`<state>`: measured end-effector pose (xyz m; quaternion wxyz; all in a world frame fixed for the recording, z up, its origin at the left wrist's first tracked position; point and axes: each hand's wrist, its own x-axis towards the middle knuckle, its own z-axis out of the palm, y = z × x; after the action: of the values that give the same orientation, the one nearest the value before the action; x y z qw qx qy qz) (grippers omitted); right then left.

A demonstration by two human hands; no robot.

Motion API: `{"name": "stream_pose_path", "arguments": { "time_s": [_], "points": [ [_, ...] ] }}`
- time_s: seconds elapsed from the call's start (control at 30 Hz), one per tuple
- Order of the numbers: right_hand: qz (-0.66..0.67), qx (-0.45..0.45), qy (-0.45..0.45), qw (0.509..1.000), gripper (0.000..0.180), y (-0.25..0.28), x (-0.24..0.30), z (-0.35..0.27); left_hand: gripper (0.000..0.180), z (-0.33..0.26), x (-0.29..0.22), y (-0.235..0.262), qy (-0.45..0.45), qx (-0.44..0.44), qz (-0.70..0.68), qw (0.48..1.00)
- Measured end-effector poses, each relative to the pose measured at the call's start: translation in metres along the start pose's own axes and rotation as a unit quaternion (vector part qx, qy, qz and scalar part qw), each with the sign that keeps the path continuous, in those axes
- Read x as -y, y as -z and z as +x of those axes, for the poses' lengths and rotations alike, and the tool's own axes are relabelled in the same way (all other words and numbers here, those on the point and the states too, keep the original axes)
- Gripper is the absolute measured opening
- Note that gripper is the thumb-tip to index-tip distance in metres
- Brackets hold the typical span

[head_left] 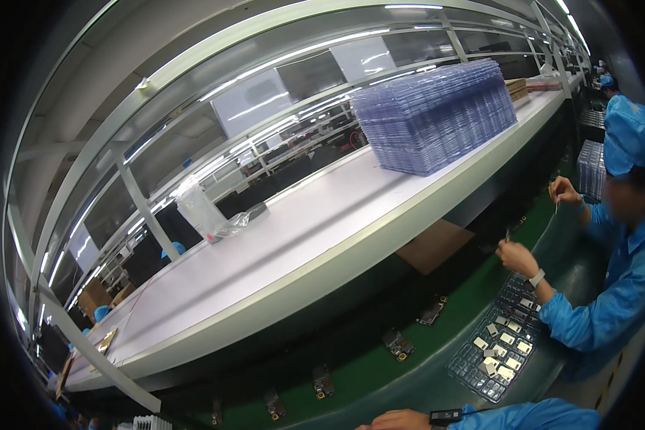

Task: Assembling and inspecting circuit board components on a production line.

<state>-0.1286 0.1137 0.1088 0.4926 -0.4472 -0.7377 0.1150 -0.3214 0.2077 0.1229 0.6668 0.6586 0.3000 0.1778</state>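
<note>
- Own hand (pixel 401 420) at the lower edge, which side unclear, over the green conveyor belt (pixel 408 373); grip state cannot be told.
- Nearest: small dark parts (pixel 398 345) spaced along belt.
- Clear compartment tray (pixel 498 351) at right, before a co-worker (pixel 616 287).

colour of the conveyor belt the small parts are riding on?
Dark green belt, clearest in the head view.

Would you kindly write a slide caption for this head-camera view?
Wearer's blue-sleeved hand rests by the green conveyor belt carrying small parts, beside a clear compartment tray; stacked clear trays sit on the white shelf.
</note>
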Motion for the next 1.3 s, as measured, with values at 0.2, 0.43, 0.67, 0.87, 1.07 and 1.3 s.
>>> {"name": "stream_pose_path", "arguments": {
  "time_s": [0.2, 0.43, 0.67, 0.87, 1.07, 1.3],
  "points": [
    [-0.002, 0.010, -0.033, 0.999, 0.019, 0.020, -0.011, 0.000, 0.042, 0.076, 0.001, 0.023, -0.125, -0.397, 0.337, 0.845],
    [-0.026, 0.029, -0.084, 0.996, 0.018, 0.017, -0.011, 0.004, 0.063, 0.154, 0.000, 0.039, 0.055, -0.457, 0.492, 0.739],
    [-0.049, 0.020, -0.108, 0.993, 0.019, 0.013, -0.007, 0.006, 0.038, 0.141, 0.014, 0.063, -0.111, -0.457, 0.168, 0.866],
    [-0.062, -0.014, -0.146, 0.987, 0.018, 0.014, 0.008, 0.008, 0.021, 0.153, 0.015, 0.080, -0.208, -0.344, -0.098, 0.910],
    [-0.115, -0.197, -0.076, 0.971, 0.020, 0.038, 0.033, 0.057, 0.018, 0.091, -0.079, 0.061, -0.182, -0.203, -0.246, 0.930],
    [-0.161, -0.251, 0.060, 0.953, 0.029, 0.068, 0.059, 0.126, 0.037, 0.030, -0.150, 0.008, -0.196, -0.185, -0.133, 0.954]
  ]
}}
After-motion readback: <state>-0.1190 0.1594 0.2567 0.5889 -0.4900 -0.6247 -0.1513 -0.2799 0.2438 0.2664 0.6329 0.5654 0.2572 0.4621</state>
